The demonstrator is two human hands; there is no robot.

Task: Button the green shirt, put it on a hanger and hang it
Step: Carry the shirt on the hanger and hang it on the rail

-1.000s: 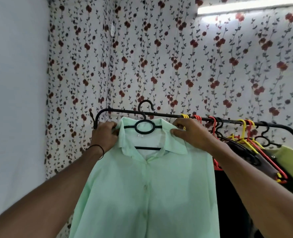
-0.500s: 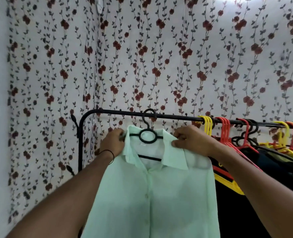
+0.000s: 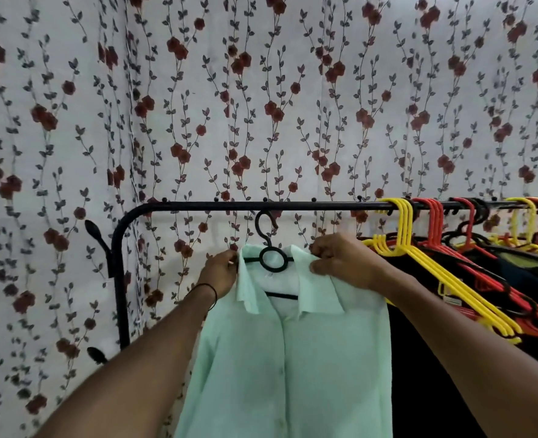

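The main risk is a missed hook. The pale green button-front shirt (image 3: 293, 358) already hangs on a black plastic hanger with a ring at its neck (image 3: 272, 260), but the hanger's curved hook (image 3: 264, 222) sits right under the black metal clothes rail (image 3: 293, 205) and does not appear to loop over it. I cannot tell for certain whether it touches. If the hands let go now, hanger and shirt would probably drop to the floor. The hook also looks turned partly sideways, so lifting it straight up could knock it against the rail instead of catching it.

A second risk is the thin fabric sliding off the hanger's arms. Both grips are on cloth near the shoulders, and an uneven pull could drag one side loose or crease the collar (image 3: 318, 289).

Just to the right, yellow plastic hangers (image 3: 403, 235) and red plastic hangers (image 3: 435, 229) crowd the rail above dark garments (image 3: 435, 358). Drifting that way could tangle the hook with them.

The left hand (image 3: 222, 273), with a thin black band (image 3: 207, 290) on its wrist, has its fingers curled round the shirt's left shoulder edge beside the collar. The right hand (image 3: 340, 262) pinches the right collar and shoulder between thumb and bent fingers. Neither hand is spread, and together they carry the shirt's weight. The shirt faces the person with its placket closed as far as the view shows, just below the rail near its left end, in front of the flower-patterned wall (image 3: 261, 105).
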